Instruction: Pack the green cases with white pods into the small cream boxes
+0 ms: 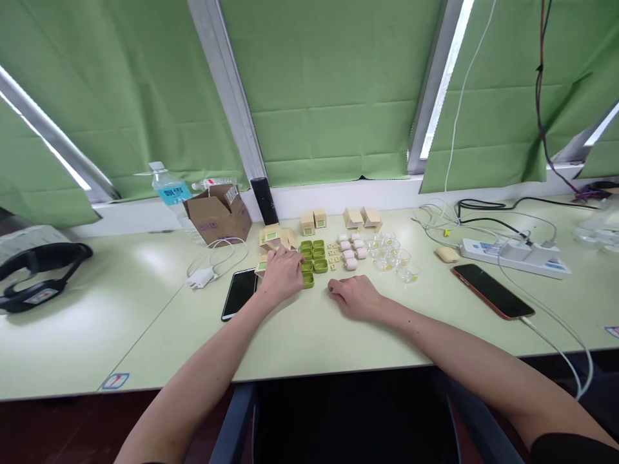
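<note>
My left hand reaches over small cream boxes and the left edge of a group of green square containers. Its fingers are bent and apart, with the thumb beside the containers; nothing shows in its grasp. My right hand rests on the table in front of the rows, fingers curled in and no object visible in them. Between the hands stand small yellowish square pieces, pinkish-white rounded pieces and clear plastic cups. Cream boxes lie partly behind my left hand.
More cream boxes stand near the wall. A dark phone lies left of my left hand, another phone at right by a power strip. A cardboard box, water bottle, charger and headset are left.
</note>
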{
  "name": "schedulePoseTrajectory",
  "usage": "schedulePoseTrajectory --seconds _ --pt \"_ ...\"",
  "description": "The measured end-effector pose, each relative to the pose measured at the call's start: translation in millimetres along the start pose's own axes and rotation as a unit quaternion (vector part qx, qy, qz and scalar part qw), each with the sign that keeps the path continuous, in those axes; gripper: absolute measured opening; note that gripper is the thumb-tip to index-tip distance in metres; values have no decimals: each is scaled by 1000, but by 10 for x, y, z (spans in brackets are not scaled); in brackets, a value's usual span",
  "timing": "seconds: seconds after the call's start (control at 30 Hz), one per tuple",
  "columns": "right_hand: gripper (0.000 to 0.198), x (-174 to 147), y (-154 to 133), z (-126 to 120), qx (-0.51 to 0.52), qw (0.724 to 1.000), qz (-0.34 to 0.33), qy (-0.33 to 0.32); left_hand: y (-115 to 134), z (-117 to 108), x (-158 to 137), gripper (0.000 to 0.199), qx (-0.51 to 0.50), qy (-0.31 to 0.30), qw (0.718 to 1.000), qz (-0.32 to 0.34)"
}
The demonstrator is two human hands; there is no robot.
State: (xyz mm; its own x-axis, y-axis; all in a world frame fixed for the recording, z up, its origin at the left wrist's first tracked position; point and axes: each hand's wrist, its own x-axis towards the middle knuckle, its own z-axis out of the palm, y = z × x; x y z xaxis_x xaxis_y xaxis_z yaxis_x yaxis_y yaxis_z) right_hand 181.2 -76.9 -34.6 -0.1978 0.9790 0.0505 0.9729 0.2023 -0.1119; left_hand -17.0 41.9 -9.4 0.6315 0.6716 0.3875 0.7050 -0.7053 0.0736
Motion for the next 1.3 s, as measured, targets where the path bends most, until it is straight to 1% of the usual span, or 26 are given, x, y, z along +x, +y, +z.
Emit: schedulePoseTrajectory --seconds 0.17,0.43,0.53,0.67,0.83,0.93,1.03,1.13,1.23,1.3 --pt "23 7 144 -12 42 998 -40 9 74 28 -25 25 -9 -24 999 31" --pt "25 32 174 -2 67 997 -37 -6 108 40 -43 21 -7 -67 997 44" --pt "24 31 185 -8 74 997 -37 -7 130 36 -51 20 -14 -60 997 48" --pt "24 24 190 -14 74 996 -47 2 179 93 -92 25 -29 -47 997 60" --pt "26 16 192 -21 64 997 -50 1 241 185 -151 29 -96 -37 991 82" --pt "26 3 194 -35 61 997 -54 2 239 151 -140 34 -112 -48 988 95" --pt "27 -6 197 -45 61 996 -64 3 180 49 -95 41 -90 -50 991 83" --pt "29 0 202 -42 63 995 -71 3 115 -18 -63 38 -62 -69 993 76" --pt "30 9 201 -37 58 996 -71 1 116 13 -78 39 -54 -101 990 79" --pt "29 10 195 -41 52 996 -69 -2 161 66 -106 39 -72 -103 988 86"
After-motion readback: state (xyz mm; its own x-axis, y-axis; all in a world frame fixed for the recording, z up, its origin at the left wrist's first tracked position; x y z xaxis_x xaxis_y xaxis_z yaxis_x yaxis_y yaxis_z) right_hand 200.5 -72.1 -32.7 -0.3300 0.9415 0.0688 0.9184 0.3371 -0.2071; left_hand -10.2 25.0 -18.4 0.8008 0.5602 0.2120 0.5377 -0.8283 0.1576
